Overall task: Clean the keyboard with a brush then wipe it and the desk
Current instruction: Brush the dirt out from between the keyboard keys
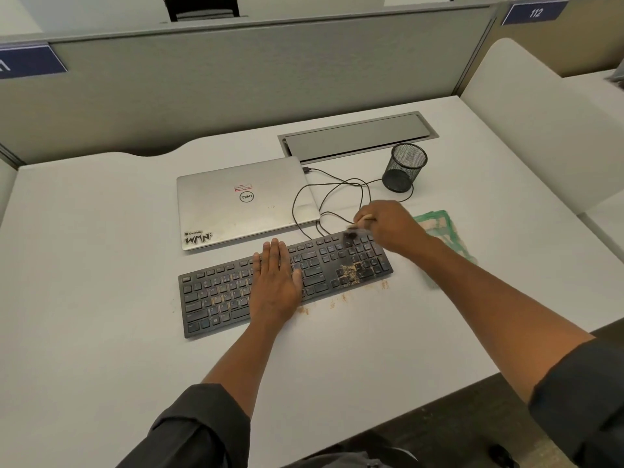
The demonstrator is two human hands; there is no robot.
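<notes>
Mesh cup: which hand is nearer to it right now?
Right. The right hand, gripping the brush over the keyboard's far right end, sits just in front of the mesh cup. The left hand lies flat mid-keyboard, farther away.

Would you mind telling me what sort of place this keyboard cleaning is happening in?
Most likely an open-plan office or study hall cubicle: grey partition panels fence the white desk, a numbered plate reading 112 marks the next bay, and a cable hatch is set into the desktop.
</notes>
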